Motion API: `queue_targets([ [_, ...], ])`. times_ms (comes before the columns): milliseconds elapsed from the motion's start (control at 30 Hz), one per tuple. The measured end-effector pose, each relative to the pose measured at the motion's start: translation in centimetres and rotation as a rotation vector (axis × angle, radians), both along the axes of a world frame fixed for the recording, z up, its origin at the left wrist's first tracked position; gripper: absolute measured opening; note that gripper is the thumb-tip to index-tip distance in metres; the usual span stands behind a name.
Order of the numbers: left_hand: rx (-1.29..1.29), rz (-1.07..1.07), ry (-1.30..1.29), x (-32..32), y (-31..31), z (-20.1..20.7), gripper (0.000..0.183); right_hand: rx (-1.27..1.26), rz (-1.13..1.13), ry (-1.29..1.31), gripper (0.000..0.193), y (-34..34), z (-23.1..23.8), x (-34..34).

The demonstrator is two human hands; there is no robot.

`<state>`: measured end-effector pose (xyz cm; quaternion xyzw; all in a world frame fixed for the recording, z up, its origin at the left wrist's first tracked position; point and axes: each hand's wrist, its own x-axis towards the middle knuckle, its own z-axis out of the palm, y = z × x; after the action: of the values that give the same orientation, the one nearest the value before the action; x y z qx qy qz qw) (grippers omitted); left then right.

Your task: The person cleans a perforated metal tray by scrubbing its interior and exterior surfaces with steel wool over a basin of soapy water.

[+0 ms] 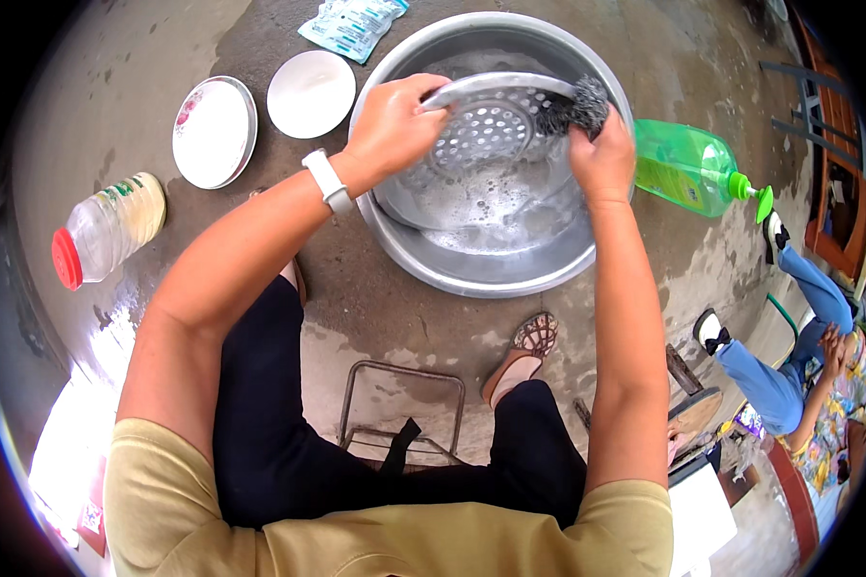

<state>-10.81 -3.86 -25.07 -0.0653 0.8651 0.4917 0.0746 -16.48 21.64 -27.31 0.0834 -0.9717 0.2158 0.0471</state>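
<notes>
My left hand [394, 125] grips the rim of a round metal colander [476, 130] with a perforated bottom, tilted up over a wide metal basin [496, 285]. In my right hand [604, 159] is a dark grey steel wool scrubber [587, 104], its fingers closed round it and pressed to the colander's right rim. Soapy, foamy water [491, 207] lies in the basin below. Part of the colander's lower side blends with the water and is hard to make out.
Left of the basin are a white plate [308, 94], stacked plates [212, 135], a red-lidded plastic jar [115, 226] and a light blue packet [354, 27]. A green pump bottle [688, 165] lies on the right. A seated person [799, 385] is farther right.
</notes>
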Motion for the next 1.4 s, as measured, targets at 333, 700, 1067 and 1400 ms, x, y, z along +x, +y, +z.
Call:
queue_targets([
  [333,0.205,0.229,-0.119,0.6,-1.0,-1.9,0.024,-0.699,-0.944,-0.907,0.017,-0.2,-6.8,9.0],
  [700,0.135,0.375,-0.104,1.4,0.6,-1.6,0.025,-1.355,-1.580,-1.341,0.013,-9.1,-5.3,14.3],
  [1067,0.351,0.357,-0.139,3.0,-2.6,-1.6,0.036,-0.812,-0.954,-1.180,0.033,-2.1,-2.2,13.1],
  [1400,0.679,0.303,-0.672,2.1,-2.1,1.2,0.035,0.081,0.273,-0.258,0.036,1.4,-0.5,8.9],
])
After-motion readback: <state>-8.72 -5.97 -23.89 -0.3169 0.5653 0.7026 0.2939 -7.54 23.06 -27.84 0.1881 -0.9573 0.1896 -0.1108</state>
